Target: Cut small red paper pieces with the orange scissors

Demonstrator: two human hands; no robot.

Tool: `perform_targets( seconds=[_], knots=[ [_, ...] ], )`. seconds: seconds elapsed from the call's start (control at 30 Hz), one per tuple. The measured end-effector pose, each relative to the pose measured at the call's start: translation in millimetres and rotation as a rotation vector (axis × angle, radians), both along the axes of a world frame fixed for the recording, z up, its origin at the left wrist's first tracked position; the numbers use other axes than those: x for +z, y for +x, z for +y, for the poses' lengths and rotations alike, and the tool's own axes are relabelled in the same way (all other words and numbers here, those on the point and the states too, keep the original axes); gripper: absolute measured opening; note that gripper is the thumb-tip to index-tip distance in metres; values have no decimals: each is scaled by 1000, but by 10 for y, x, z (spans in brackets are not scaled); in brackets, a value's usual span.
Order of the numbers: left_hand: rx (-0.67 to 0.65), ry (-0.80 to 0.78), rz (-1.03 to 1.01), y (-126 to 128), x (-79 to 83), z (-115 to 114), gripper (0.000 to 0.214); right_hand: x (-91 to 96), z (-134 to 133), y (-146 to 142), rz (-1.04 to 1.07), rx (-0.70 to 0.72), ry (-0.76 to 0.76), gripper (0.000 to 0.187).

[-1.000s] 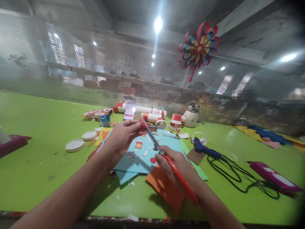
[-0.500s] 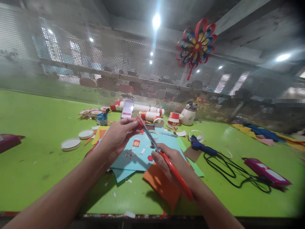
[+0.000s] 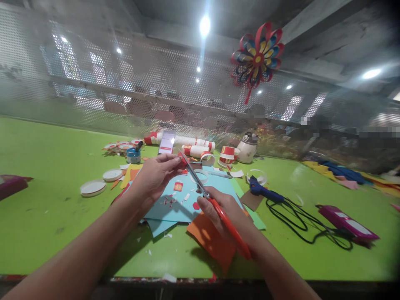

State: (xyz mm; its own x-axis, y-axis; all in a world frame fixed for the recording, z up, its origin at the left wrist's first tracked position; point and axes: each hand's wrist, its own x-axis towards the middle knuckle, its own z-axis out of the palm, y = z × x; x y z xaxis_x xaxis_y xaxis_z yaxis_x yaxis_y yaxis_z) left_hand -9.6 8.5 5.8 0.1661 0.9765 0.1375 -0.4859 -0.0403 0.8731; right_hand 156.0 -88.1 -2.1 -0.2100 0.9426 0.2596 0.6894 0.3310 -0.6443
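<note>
My right hand is closed round the orange handles of a pair of scissors, whose blades point up and away to the left. Pinched between the fingertips of my left hand is a small red piece of paper, right at the scissor tips. Beneath both hands lies a light blue sheet of paper, with a red square with a gold pattern, a small red hexagon and tiny scraps on it. An orange sheet sticks out below my right hand.
On the green table, a blue glue gun with a black cord lies to the right, near a magenta box. White lids and a blue jar are at left. Behind stand a phone, paper cups and a kettle.
Hardly anything differs. Both hands keep the same hold on the scissors and the red paper, and the whole view has shifted very slightly.
</note>
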Motion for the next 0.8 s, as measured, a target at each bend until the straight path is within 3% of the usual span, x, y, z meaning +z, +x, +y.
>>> perform_targets(
  seconds=[0.8],
  knots=[
    [-7, -78, -12, 2, 65, -31, 9, -43, 9, -2, -12, 8, 7, 33]
  ],
)
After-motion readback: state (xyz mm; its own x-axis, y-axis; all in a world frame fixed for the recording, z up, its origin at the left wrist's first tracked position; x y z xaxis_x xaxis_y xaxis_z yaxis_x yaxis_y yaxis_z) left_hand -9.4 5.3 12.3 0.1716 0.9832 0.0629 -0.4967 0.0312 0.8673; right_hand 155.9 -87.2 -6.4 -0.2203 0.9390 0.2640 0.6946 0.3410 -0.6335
